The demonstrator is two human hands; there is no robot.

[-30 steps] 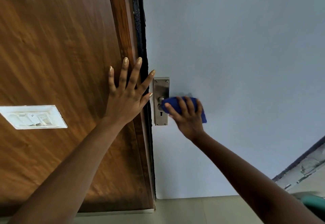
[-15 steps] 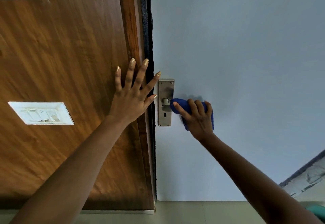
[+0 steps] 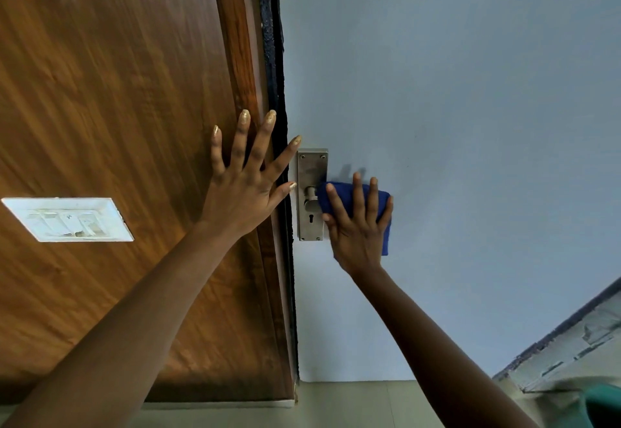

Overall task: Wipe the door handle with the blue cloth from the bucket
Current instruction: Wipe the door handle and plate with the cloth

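Observation:
A metal door handle point(image 3: 311, 196) with a keyhole plate sits at the left edge of the pale grey door point(image 3: 453, 125). The blue cloth point(image 3: 384, 226) is folded over the handle's lever, which it hides. My right hand point(image 3: 356, 226) presses the cloth against the lever, fingers stretched over it. My left hand point(image 3: 245, 189) lies flat with fingers spread on the brown wooden panel point(image 3: 117, 108) just left of the door's edge, holding nothing.
A white switch plate point(image 3: 70, 219) is set in the wooden panel at the left. A dark strip point(image 3: 274, 58) runs between panel and door. A teal object's edge point(image 3: 605, 404), perhaps the bucket, shows at the bottom right on the floor point(image 3: 353, 404).
My right hand has loosened from a curled grip to flatter fingers over the cloth and slid slightly right along the lever. My left hand stays on the panel.

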